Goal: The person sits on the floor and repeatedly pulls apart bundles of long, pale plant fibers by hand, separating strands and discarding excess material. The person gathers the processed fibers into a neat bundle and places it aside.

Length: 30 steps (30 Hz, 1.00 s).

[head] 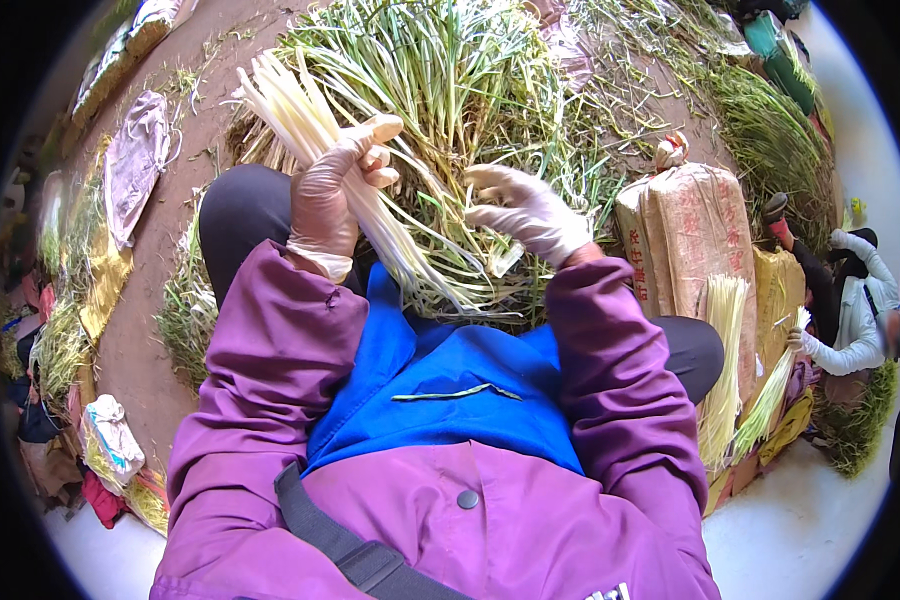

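My left hand [337,187], in a thin pale glove, is closed around a bundle of long white-yellow stalks [292,112]. The bundle slants from upper left down to the right, its thin ends trailing over my lap's edge. My right hand [529,210], gloved too, is held with fingers apart over the pile and grips nothing that I can see. In front of both hands lies a large heap of green and white leafy stalks [435,75]. A blue cloth [450,405] covers my lap, with one thin green stalk [457,393] lying on it.
Right of my knee stands a printed woven sack [690,225], with a bundle of pale stalks [724,360] near it. A co-worker [855,300] farther right holds another bundle [772,390]. A crumpled pale sack [136,161] lies on the left. Green piles [772,135] spread over the ground.
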Each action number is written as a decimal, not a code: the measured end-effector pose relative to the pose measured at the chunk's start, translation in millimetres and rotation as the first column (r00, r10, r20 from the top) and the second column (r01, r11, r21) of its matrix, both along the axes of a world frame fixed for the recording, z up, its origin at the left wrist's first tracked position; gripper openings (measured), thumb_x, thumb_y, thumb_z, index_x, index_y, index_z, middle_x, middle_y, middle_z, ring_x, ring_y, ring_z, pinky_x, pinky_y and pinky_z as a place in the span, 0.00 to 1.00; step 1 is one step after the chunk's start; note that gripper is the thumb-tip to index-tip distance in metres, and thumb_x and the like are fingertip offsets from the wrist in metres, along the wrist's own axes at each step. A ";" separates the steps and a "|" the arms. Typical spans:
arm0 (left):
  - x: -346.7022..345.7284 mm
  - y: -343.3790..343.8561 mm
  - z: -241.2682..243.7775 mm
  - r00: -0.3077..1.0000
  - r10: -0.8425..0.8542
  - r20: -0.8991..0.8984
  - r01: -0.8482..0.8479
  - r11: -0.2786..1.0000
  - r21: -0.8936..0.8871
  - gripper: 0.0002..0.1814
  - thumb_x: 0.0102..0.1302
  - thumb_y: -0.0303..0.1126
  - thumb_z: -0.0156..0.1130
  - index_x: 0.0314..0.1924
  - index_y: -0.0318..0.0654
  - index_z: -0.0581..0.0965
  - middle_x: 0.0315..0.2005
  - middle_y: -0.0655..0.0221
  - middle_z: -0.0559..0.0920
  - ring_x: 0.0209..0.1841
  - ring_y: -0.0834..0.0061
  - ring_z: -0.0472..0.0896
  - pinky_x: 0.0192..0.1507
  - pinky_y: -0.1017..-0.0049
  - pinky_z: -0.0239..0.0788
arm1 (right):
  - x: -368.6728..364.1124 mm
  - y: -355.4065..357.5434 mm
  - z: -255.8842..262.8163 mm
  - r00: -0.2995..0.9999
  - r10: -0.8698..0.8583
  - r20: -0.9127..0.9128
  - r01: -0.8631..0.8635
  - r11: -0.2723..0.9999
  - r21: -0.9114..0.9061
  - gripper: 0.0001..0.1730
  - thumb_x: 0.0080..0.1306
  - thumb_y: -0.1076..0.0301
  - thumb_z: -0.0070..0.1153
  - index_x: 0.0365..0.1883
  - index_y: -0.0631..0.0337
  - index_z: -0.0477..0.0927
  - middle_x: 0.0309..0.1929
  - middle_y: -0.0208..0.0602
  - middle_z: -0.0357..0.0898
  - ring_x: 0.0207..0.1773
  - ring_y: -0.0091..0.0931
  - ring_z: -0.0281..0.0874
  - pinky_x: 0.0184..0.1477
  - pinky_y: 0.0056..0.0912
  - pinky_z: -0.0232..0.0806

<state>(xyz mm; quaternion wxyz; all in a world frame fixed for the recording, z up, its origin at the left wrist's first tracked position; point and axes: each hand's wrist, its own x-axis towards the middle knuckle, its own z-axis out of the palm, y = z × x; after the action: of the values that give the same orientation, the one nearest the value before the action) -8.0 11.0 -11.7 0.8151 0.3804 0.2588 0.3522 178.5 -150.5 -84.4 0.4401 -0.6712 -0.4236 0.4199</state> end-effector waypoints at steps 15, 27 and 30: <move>-2.3 -12.8 -1.0 0.929 -0.324 -0.176 0.338 0.939 0.054 0.17 0.65 0.30 0.60 0.49 0.24 0.78 0.37 0.62 0.84 0.29 0.80 0.77 0.30 0.83 0.72 | -47.6 9.2 56.9 0.886 -0.015 0.464 -0.096 0.972 0.215 0.09 0.67 0.66 0.58 0.38 0.63 0.80 0.28 0.31 0.77 0.33 0.19 0.72 0.38 0.26 0.67; -13.1 16.7 -10.4 0.995 -0.065 0.075 0.067 0.998 -0.013 0.18 0.66 0.31 0.61 0.52 0.25 0.76 0.43 0.57 0.83 0.33 0.80 0.77 0.33 0.79 0.75 | 98.1 -92.3 -28.6 0.914 -0.131 0.383 0.334 0.781 -0.528 0.15 0.64 0.58 0.52 0.36 0.59 0.83 0.30 0.36 0.82 0.32 0.28 0.78 0.40 0.31 0.70; -13.7 19.8 -11.1 0.990 -0.059 0.131 0.063 0.998 -0.022 0.17 0.66 0.29 0.61 0.51 0.26 0.76 0.43 0.57 0.83 0.34 0.80 0.78 0.34 0.79 0.74 | 121.5 -120.7 -48.1 0.822 0.066 0.565 0.441 0.553 -0.707 0.12 0.58 0.62 0.55 0.31 0.59 0.85 0.32 0.41 0.84 0.38 0.34 0.82 0.46 0.36 0.71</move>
<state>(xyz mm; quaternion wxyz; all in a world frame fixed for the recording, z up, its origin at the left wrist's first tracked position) -21.7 30.8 -22.8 0.8455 0.3537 0.1976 0.3479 300.0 -271.2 -132.5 -0.0099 -0.9272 -0.2082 0.3112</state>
